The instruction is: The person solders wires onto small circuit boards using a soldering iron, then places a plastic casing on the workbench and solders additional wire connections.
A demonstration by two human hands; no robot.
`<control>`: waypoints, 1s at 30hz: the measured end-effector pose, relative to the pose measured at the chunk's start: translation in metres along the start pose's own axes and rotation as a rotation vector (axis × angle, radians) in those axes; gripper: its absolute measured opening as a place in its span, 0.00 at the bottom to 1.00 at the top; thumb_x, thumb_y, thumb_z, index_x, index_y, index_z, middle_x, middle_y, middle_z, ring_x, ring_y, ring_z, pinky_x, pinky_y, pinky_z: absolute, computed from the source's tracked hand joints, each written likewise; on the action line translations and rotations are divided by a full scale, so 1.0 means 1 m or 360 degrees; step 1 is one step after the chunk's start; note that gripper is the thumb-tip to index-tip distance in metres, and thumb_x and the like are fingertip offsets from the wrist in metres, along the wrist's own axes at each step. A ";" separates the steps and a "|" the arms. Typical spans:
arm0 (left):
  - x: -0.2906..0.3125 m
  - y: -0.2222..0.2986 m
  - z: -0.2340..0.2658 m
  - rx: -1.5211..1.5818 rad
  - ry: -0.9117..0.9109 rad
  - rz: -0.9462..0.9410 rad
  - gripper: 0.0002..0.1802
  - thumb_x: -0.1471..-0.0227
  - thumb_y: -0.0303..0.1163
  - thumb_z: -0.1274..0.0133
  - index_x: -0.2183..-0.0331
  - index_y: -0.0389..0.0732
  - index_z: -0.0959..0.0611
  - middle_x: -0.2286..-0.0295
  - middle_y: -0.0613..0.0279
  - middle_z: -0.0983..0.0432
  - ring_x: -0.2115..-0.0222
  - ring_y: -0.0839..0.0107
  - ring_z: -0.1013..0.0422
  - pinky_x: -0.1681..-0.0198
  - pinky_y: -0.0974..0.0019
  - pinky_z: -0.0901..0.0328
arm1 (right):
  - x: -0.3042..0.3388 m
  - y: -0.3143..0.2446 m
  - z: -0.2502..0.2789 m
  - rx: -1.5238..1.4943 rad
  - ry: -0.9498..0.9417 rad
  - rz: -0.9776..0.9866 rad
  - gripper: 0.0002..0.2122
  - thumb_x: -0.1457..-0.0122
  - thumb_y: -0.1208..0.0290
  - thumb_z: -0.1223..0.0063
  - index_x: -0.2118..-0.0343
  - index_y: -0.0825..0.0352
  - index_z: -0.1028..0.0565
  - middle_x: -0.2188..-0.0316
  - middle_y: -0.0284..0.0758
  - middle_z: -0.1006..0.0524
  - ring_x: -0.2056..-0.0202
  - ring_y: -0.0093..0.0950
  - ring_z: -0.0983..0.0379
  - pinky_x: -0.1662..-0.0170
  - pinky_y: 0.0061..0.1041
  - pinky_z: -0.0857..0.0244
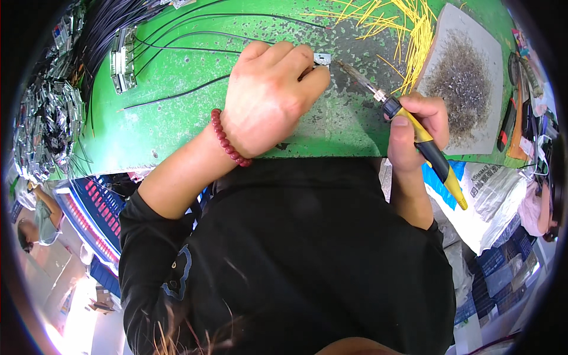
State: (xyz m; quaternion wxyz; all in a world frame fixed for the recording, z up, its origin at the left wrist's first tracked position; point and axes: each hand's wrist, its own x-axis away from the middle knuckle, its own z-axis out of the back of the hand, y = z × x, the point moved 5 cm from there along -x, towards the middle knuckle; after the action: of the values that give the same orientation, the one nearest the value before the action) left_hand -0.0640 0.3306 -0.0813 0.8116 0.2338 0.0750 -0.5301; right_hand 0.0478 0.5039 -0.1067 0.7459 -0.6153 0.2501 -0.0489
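Observation:
My left hand point(269, 100), with a red bead bracelet at the wrist, is closed over the green worktop. A small silvery metal piece point(322, 59) sticks out past its fingers; most of what it grips is hidden under the hand. Thin black cables point(195, 87) run up to the hand from the left. In my right hand point(407, 133) is a yellow and black soldering iron point(432, 152), held like a pen. Its tip points up and left, just right of the metal piece and seemingly apart from it.
Loose yellow wires point(417, 35) lie at the back right, beside a grey board point(494, 77) heaped with dark debris. A stack of metal parts point(123, 59) stands at the left, near a large pile of metal parts point(50, 124). Hand tools point(513, 115) line the right edge.

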 end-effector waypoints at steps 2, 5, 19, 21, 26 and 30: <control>0.001 -0.001 0.000 -0.0001 -0.0050 -0.0009 0.13 0.64 0.24 0.42 0.69 0.44 0.17 0.75 0.68 0.29 0.73 0.69 0.30 0.70 0.64 0.40 | 0.001 -0.001 -0.001 -0.0020 0.0006 0.0003 0.13 0.46 0.69 0.40 0.65 0.70 0.30 0.74 0.30 0.29 0.76 0.14 0.38 0.73 0.15 0.44; 0.001 -0.002 -0.001 0.0039 -0.0044 -0.0025 0.13 0.63 0.23 0.42 0.69 0.43 0.17 0.76 0.68 0.29 0.74 0.69 0.30 0.69 0.64 0.40 | 0.002 -0.001 0.001 0.0017 -0.0009 0.0025 0.12 0.46 0.69 0.40 0.65 0.70 0.30 0.74 0.31 0.29 0.76 0.15 0.37 0.72 0.15 0.43; 0.002 -0.005 -0.002 0.0122 0.0004 0.0071 0.12 0.61 0.24 0.40 0.68 0.44 0.17 0.79 0.67 0.32 0.75 0.67 0.32 0.70 0.63 0.41 | 0.000 -0.002 0.001 0.0068 -0.0009 0.0022 0.12 0.47 0.69 0.41 0.66 0.70 0.29 0.75 0.31 0.28 0.77 0.15 0.37 0.74 0.16 0.43; 0.002 -0.005 -0.003 0.0086 -0.0008 0.0058 0.12 0.61 0.24 0.40 0.68 0.44 0.17 0.80 0.67 0.33 0.75 0.67 0.32 0.70 0.63 0.42 | 0.001 -0.003 0.001 0.0060 -0.0005 0.0018 0.12 0.47 0.69 0.41 0.66 0.70 0.29 0.76 0.31 0.28 0.77 0.15 0.37 0.74 0.16 0.43; 0.004 -0.006 -0.003 0.0072 -0.0039 0.0077 0.11 0.60 0.25 0.41 0.68 0.46 0.17 0.80 0.68 0.34 0.76 0.68 0.33 0.70 0.64 0.42 | 0.002 -0.002 0.002 0.0074 -0.0013 0.0017 0.12 0.47 0.69 0.40 0.66 0.70 0.29 0.75 0.32 0.28 0.77 0.15 0.36 0.73 0.16 0.43; 0.005 -0.007 -0.003 0.0065 -0.0031 0.0063 0.11 0.59 0.25 0.41 0.68 0.46 0.17 0.81 0.68 0.34 0.76 0.69 0.33 0.71 0.64 0.43 | 0.003 -0.005 0.002 0.0079 0.0005 0.0027 0.11 0.48 0.70 0.40 0.66 0.70 0.29 0.75 0.32 0.27 0.77 0.15 0.36 0.74 0.16 0.43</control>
State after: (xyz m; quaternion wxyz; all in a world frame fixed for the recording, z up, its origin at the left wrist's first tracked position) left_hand -0.0677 0.3261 -0.0877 0.8177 0.2467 0.0516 -0.5175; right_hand 0.0526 0.5028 -0.1026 0.7611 -0.5943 0.2552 -0.0496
